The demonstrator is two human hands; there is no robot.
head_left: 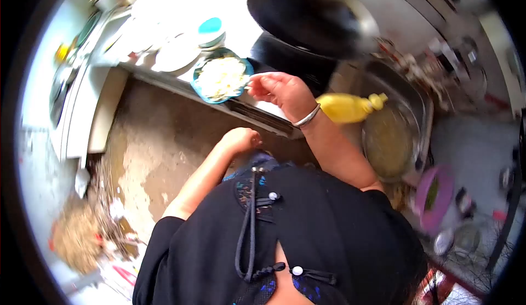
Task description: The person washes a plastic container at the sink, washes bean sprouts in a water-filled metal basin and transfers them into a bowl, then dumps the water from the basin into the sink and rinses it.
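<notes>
While the right hand (pixel 287 94) is raised at the front of the counter (pixel 235 9), its fingertips are beside the right rim of a blue bowl (pixel 203 95); contact with the rim cannot be confirmed. The thumb and fingers are bent and drawn near one another; whether the tips meet or pinch anything cannot be told. A silver-coloured bracelet (pixel 307 117) is on that wrist. The bowl is at the counter's front edge, filled with pale chopped food (pixel 222 76). The left hand (pixel 241 140) is low, in front of the dark shirt (pixel 329 223), fingers curled inward; whether it holds anything cannot be determined.

Just behind the bowl is a smaller bowl (pixel 212 35), blue on top, with a white plate (pixel 175 55) to the left. A large dark pan (pixel 304 17) is farther back, right of both. A yellow bottle (pixel 345 107), partly hidden by the right forearm, is beside the metal sink (pixel 424 99). A purple basin (pixel 419 198) is at far right, with something green inside
</notes>
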